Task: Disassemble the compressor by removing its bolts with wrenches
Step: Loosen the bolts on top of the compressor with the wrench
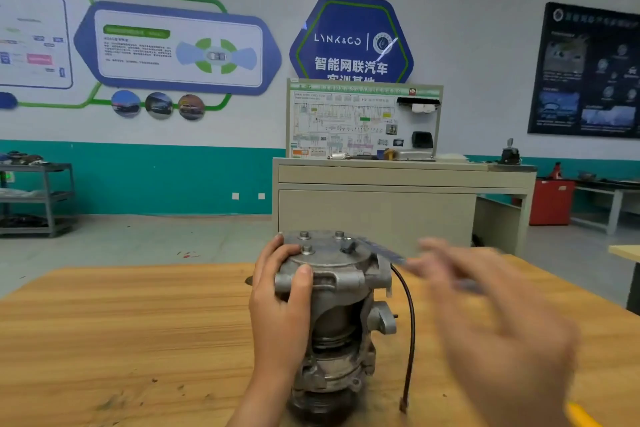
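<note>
Our left hand (280, 302) grips the top of the compressor (336, 315), which stands upright mid-worktop (138, 322). It looks heavy, rigid and slick, best steadied by its housing. Our right hand (502, 322) blurs beside the wrench (384, 251); we cannot tell its grip.

The right hand (491, 315), at 3 o'clock from the grey cast-metal compressor (343, 291), is badly blurred, so how its fingers lie cannot be told. The thin bluish-silver wrench (384, 250) is blurred too, its outer end lost in that hand. The left hand (280, 302) hides the compressor's 9 o'clock flank. A yellow object (583, 416) at 5 o'clock is cut off by the bottom edge.
</note>
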The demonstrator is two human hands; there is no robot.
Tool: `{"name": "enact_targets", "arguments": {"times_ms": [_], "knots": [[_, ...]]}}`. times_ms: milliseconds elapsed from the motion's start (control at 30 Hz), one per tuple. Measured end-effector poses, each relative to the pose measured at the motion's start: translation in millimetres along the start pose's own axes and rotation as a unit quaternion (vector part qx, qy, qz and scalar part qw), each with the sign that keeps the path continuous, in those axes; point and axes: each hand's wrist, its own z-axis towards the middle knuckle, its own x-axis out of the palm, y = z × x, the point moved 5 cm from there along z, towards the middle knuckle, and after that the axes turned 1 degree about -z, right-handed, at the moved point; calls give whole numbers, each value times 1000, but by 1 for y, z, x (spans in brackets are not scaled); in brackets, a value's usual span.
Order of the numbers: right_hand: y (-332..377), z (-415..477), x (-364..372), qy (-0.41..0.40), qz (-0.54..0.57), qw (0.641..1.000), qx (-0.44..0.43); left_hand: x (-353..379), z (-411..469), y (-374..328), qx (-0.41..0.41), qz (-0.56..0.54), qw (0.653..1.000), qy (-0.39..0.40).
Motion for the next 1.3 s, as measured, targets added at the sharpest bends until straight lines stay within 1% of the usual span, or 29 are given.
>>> {"name": "enact_targets", "arguments": {"times_ms": [33, 67, 100, 133, 167, 233, 267, 333, 433, 500, 567, 633, 667, 700, 733, 767, 800, 833, 867, 900, 967, 1000, 1033, 1067, 1100, 1133, 1167, 1233, 1300], "knots": [[-21, 0, -20, -84, 17, 995, 56, -1, 2, 1, 0, 4, 1000, 6], [-44, 2, -29, -126, -1, 985, 120, -1, 2, 1, -2, 12, 1000, 8], [-67, 9, -30, -116, -24, 977, 178, -1, 2, 1, -7, 16, 1000, 4], [-88, 19, -18, -69, -54, 971, 222, -1, 2, 0, -13, 16, 1000, 1], [-111, 31, 4, 11, -86, 961, 262, -1, 2, -1, -15, 15, 1000, 2], [-140, 61, 57, 170, -126, 928, 306, -1, 0, -3, -13, 13, 1000, -4], [-147, 78, 83, 240, -127, 908, 320, -2, 0, -3, -13, 15, 1000, -7], [-136, 113, 129, 343, -105, 883, 304, -2, 1, -3, -17, 9, 1000, -6], [-86, 140, 182, 446, -99, 863, 216, -3, 0, -3, -25, 4, 1000, -17], [-37, 143, 208, 488, -102, 859, 119, -3, 0, -5, -28, -4, 999, -23], [20, 138, 219, 490, -68, 868, 49, -2, 0, -7, -24, 6, 999, -21], [76, 125, 206, 455, -22, 890, -24, -2, 3, -6, -36, 20, 999, -20], [99, 113, 192, 423, 2, 904, -69, -5, 4, -3, -40, 38, 998, -24], [115, 98, 172, 372, 48, 920, -115, -5, 4, -1, -37, 61, 997, -27], [125, 83, 144, 304, 117, 933, -154, -6, 4, 2, -38, 71, 996, -29], [126, 68, 111, 222, 201, 939, -171, -6, 4, 5, -39, 57, 997, -31], [115, 53, 79, 127, 281, 937, -165, -4, 2, 3, -34, 39, 998, -30], [93, 37, 51, 28, 330, 933, -141, -3, 1, 0, -18, 28, 999, -28], [68, 22, 27, -49, 339, 934, -98, -3, 0, -4, -7, 25, 999, -32], [41, 12, 9, -107, 320, 940, -53, -2, -1, -6, -9, 21, 999, -29], [-17, 1, -11, -187, 275, 941, 55, -1, 0, -4, -23, 13, 999, -19], [-47, 2, -11, -191, 253, 940, 124, -2, 1, -1, -28, 10, 999, -19], [-78, 6, -6, -170, 215, 943, 188, -2, 1, 1, -32, 12, 999, -20], [-105, 15, 6, -117, 159, 952, 235, -2, 1, 1, -38, 13, 999, -23], [-129, 27, 23, -39, 91, 960, 261, -2, 0, 1, -41, 12, 999, -25], [-147, 43, 45, 48, 26, 960, 274, -1, -1, 0, -40, 9, 999, -28], [-157, 62, 70, 143, -23, 950, 278, -1, -1, -2, -36, 7, 999, -31], [-149, 98, 116, 324, -45, 903, 279, -1, -1, -3, -30, 0, 999, -36], [-115, 122, 151, 466, -13, 840, 278, -1, 0, -3, -34, -5, 998, -45]]}}
